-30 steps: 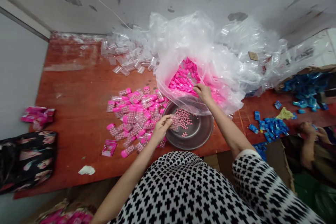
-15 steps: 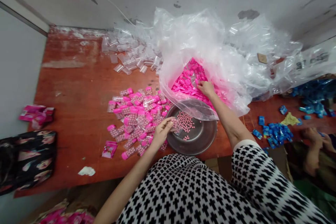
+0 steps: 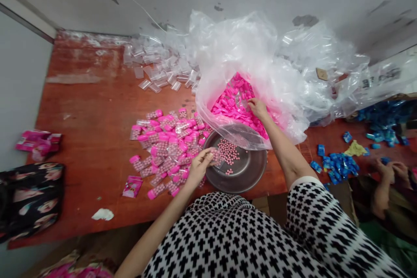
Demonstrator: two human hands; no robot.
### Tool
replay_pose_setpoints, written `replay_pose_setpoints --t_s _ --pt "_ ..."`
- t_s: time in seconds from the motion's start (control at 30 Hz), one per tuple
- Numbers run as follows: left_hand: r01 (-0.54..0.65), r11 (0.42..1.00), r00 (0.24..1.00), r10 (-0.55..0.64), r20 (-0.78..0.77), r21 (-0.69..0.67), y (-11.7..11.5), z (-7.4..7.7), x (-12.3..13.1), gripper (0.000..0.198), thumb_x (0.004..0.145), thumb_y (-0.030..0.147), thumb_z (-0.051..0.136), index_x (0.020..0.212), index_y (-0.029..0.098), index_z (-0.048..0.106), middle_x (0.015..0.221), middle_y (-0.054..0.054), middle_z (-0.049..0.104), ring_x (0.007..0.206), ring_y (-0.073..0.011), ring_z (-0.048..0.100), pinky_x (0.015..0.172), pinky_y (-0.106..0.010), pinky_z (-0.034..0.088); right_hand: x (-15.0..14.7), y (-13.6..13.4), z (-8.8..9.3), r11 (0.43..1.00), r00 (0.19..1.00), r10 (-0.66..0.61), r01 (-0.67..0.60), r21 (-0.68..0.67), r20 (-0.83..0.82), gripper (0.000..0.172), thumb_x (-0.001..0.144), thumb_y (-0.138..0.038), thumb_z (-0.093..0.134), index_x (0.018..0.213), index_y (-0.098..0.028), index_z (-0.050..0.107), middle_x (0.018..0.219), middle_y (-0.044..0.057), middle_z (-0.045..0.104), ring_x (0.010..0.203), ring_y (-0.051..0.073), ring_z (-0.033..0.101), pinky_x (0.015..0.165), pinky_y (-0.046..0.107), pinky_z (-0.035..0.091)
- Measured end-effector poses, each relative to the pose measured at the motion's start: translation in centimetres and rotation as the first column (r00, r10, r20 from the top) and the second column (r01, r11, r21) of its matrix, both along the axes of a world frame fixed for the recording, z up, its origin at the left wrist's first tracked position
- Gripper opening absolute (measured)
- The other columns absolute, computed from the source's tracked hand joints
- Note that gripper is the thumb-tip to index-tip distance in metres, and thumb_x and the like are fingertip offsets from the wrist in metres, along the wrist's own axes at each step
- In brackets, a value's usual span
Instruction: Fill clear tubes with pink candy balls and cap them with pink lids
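Observation:
Between the fingers of my left hand (image 3: pixel 199 167) is a small clear plastic container (image 3: pixel 215 156) filled with pink balls, held over the left rim of a metal bowl (image 3: pixel 257 173). Loose pink balls (image 3: pixel 228 151) lie in the bowl. My right hand (image 3: pixel 258 109) reaches into a clear plastic bag (image 3: pixel 208 89) of bright pink caps (image 3: pixel 233 100). Its fingertips are pinched together at the caps, and what they hold, if anything, cannot be made out. Left of the bowl, a heap of filled containers with pink caps (image 3: pixel 166 139) covers the red table (image 3: pixel 84 139).
Clear empty containers (image 3: pixel 163 69) are piled at the back by the wall. On the left are pink packets (image 3: pixel 37 141) and a black floral bag (image 3: pixel 35 195). At the right, another person's hands (image 3: pixel 387 171) work near blue packets (image 3: pixel 342 167).
The view has shifted slightly. My right hand has moved a little to the right among the caps. My left hand still holds the filled container at the bowl's rim.

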State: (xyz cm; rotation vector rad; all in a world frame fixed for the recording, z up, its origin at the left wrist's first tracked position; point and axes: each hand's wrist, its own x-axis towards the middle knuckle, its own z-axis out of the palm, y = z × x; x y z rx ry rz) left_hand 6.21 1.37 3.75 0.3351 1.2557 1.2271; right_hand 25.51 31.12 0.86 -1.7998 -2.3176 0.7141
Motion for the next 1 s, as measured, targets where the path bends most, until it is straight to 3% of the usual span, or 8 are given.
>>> replay_pose_setpoints --t_s 0.1,0.23,0.53,0.77,0.83,0.9,1.0 --pt "-0.006 1.0 1.0 0.006 -0.003 -0.017 0.1 -0.2 0.0 0.046 0.066 0.045 0.071 0.1 0.015 0.065 0.096 -0.006 0.068 0.076 -0.0162 0.064 0.07 -0.035 0.059 -1.5 -0.6 0.2 0.999 0.99 0.029 -0.032 0.023 0.14 0.031 0.085 -0.03 0.045 0.104 -0.019 0.068 0.102 0.008 0.069 0.095 0.022 0.062 0.087 0.033 0.045" --pt "0.003 1.0 1.0 -0.003 -0.029 -0.022 0.3 -0.1 -0.3 0.047 0.065 0.047 0.071 0.099 0.015 0.065 0.095 -0.006 0.068 0.078 -0.0174 0.064 0.07 -0.035 0.059 -3.7 -1.0 -0.1 1.0 0.96 -0.019 0.024 -0.016 0.28 0.031 0.083 -0.038 0.05 0.098 -0.018 0.069 0.1 0.012 0.068 0.095 0.024 0.062 0.083 0.033 0.045" --pt "0.011 1.0 0.999 -0.01 -0.041 0.014 0.7 0.6 -0.3 0.047 0.066 0.047 0.07 0.1 0.016 0.065 0.098 -0.007 0.068 0.081 -0.0187 0.064 0.071 -0.035 0.058 -2.3 0.1 0.0 0.999 0.994 0.014 -0.01 -0.037 0.112 0.029 0.084 -0.025 0.043 0.096 -0.014 0.067 0.093 0.008 0.069 0.086 0.018 0.061 0.077 0.026 0.045" --pt "0.005 1.0 0.998 -0.005 -0.06 0.002 0.1 0.9 -0.2 0.047 0.066 0.046 0.071 0.1 0.015 0.066 0.096 -0.008 0.069 0.082 -0.0193 0.065 0.069 -0.034 0.059 -5.0 -0.9 0.3 0.995 0.96 0.092 -0.079 -0.062 0.264 0.019 0.075 -0.031 0.06 0.085 -0.017 0.067 0.107 0.011 0.063 0.092 0.021 0.06 0.077 0.028 0.045" --pt "0.0 1.0 0.998 0.0 -0.066 0.005 0.1 1.0 -0.3 0.046 0.066 0.046 0.071 0.1 0.016 0.066 0.095 -0.008 0.069 0.081 -0.0194 0.065 0.069 -0.034 0.059 -4.8 -0.8 0.8 0.998 0.988 0.055 -0.053 -0.016 0.144 0.019 0.077 -0.033 0.057 0.08 -0.016 0.064 0.098 0.009 0.065 0.088 0.02 0.059 0.076 0.027 0.045" --pt "-0.004 1.0 0.998 0.005 -0.067 0.013 0.3 1.0 -0.3 0.046 0.066 0.046 0.071 0.1 0.016 0.066 0.095 -0.008 0.069 0.08 -0.0189 0.065 0.069 -0.034 0.059 -4.0 -0.8 1.6 0.999 0.996 -0.03 0.031 0.017 -0.087 0.022 0.081 -0.036 0.051 0.078 -0.016 0.059 0.086 0.007 0.065 0.081 0.017 0.059 0.071 0.026 0.045" --pt "-0.01 1.0 0.999 0.012 -0.049 0.03 0.8 1.1 -0.3 0.046 0.066 0.046 0.071 0.1 0.015 0.065 0.096 -0.008 0.069 0.077 -0.0181 0.065 0.07 -0.035 0.059 -2.7 -1.5 3.0 0.98 0.858 -0.181 0.116 -0.162 -0.481 0.026 0.08 -0.044 0.051 0.08 -0.018 0.051 0.072 0.002 0.062 0.066 0.013 0.058 0.056 0.022 0.044"
